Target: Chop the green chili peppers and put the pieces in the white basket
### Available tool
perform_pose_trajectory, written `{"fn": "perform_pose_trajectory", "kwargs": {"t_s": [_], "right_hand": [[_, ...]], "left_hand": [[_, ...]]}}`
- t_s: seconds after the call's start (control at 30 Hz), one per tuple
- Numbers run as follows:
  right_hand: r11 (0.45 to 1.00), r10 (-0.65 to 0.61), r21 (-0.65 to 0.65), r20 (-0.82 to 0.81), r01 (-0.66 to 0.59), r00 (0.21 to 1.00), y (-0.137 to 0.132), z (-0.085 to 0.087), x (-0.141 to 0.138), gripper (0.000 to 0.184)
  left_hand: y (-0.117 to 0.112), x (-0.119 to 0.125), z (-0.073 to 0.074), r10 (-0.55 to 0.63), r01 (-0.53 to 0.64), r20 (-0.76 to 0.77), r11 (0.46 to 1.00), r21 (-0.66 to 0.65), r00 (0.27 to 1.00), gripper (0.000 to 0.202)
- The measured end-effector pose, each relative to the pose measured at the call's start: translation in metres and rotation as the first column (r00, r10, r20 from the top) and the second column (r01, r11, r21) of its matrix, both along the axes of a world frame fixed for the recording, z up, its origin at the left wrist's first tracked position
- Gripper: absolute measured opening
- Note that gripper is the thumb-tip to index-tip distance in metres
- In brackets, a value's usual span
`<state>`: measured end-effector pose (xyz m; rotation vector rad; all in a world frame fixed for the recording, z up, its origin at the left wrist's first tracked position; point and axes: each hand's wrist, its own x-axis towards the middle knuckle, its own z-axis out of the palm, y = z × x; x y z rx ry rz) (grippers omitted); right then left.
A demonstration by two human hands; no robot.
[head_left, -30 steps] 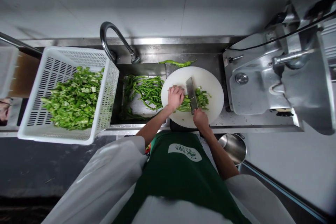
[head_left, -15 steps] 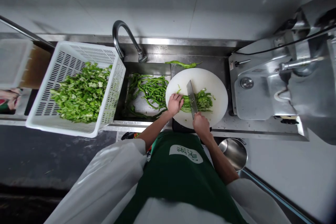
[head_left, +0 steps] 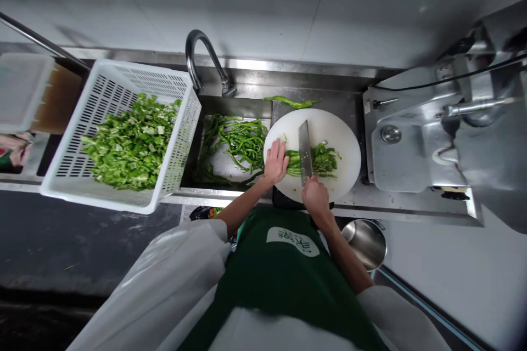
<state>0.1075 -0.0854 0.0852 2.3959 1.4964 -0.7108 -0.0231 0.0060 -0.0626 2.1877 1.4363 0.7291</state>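
Right hand [head_left: 315,196] clamped on steel cleaver [head_left: 305,145], blade across long green peppers [head_left: 319,159] on round white plastic board [head_left: 343,137]; left hand [head_left: 275,162] presses them, fingers together

Head-worn view, steeply downward, near

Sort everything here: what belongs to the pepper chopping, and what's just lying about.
In use: left hand pressing board peppers, right hand gripping cleaver, cutting board, sink peppers, basket of cut pieces.
Lying about: lone pepper, tap, steel machine, pot.
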Motion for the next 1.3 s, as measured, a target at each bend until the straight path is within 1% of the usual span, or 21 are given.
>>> {"fn": "perform_pose_trajectory", "kwargs": {"t_s": [0.07,0.13,0.23,0.27,0.33,0.47,0.5,0.57,0.67,0.77,0.83,0.93,1.03,1.1,1.17,1.23,1.3], "right_hand": [[0.999,0.011,-0.039,-0.044,-0.013,0.999,0.000,-0.005,-0.010,0.035],[0.998,0.000,-0.069,-0.075,-0.005,0.997,0.005,-0.016,-0.017,0.033],[0.998,-0.036,-0.062,-0.071,0.031,0.997,0.017,-0.030,-0.021,0.033],[0.998,-0.043,-0.055,-0.068,0.039,0.997,0.020,-0.032,-0.021,0.034],[0.998,-0.041,-0.051,-0.072,0.038,0.997,0.026,-0.031,-0.018,0.035],[0.999,-0.018,-0.031,-0.057,0.016,0.998,0.023,-0.017,-0.012,0.036],[1.000,-0.014,-0.018,-0.052,0.013,0.999,0.021,-0.015,-0.013,0.036],[1.000,-0.010,-0.011,-0.057,0.010,0.998,0.019,-0.015,-0.018,0.035],[0.999,-0.024,-0.035,-0.075,0.021,0.997,0.023,-0.025,-0.032,0.032],[0.998,-0.040,-0.041,-0.082,0.037,0.996,0.032,-0.040,-0.042,0.032],[0.999,-0.038,-0.021,-0.081,0.037,0.996,0.037,-0.047,-0.040,0.033],[1.000,-0.014,0.020,-0.088,0.015,0.996,0.039,-0.052,-0.022,0.034],[0.999,0.031,0.047,-0.113,-0.026,0.993,0.035,-0.049,0.001,0.034],[0.998,0.035,0.060,-0.089,-0.030,0.995,0.031,-0.042,0.006,0.034],[0.998,0.019,0.066,-0.045,-0.016,0.999,0.028,-0.034,-0.001,0.035],[0.997,0.022,0.070,-0.025,-0.020,0.999,0.025,-0.027,-0.015,0.037],[0.997,0.046,0.062,-0.030,-0.044,0.998,0.023,-0.026,-0.030,0.036]], "left_hand": [[-0.001,0.004,-0.007,-0.046,0.046,-0.016,0.999,-0.024,0.999,0.061],[-0.001,0.007,-0.015,-0.076,0.075,-0.022,0.997,-0.029,0.997,0.058],[0.003,0.006,-0.022,-0.101,0.101,-0.007,0.995,-0.016,0.995,0.056],[0.004,0.005,-0.022,-0.109,0.109,0.004,0.994,-0.013,0.994,0.055],[0.005,0.000,-0.020,-0.101,0.102,0.029,0.995,-0.020,0.994,0.056],[0.004,-0.009,-0.012,0.001,0.003,0.061,0.998,-0.058,0.998,0.059],[0.003,-0.011,-0.010,0.007,-0.003,0.062,0.998,-0.065,0.998,0.060],[0.000,-0.010,-0.010,-0.030,0.034,0.051,0.997,-0.076,0.998,0.062],[-0.002,-0.005,-0.012,-0.108,0.107,0.002,0.988,-0.110,0.994,0.064],[-0.002,-0.001,-0.013,-0.134,0.128,-0.033,0.982,-0.141,0.990,0.065],[0.002,-0.003,-0.013,-0.129,0.124,-0.029,0.982,-0.145,0.991,0.065],[0.010,-0.012,-0.008,-0.128,0.128,0.002,0.985,-0.116,0.992,0.062],[0.013,-0.027,-0.003,-0.146,0.147,0.022,0.985,-0.091,0.989,0.060],[0.010,-0.036,0.000,-0.152,0.154,0.034,0.983,-0.095,0.988,0.060],[0.004,-0.043,0.001,-0.109,0.115,0.066,0.988,-0.101,0.992,0.062],[-0.003,-0.045,0.000,-0.016,0.026,0.104,0.995,-0.094,0.994,0.063],[-0.008,-0.043,-0.003,0.041,-0.033,0.099,0.996,-0.083,0.994,0.065]]}}
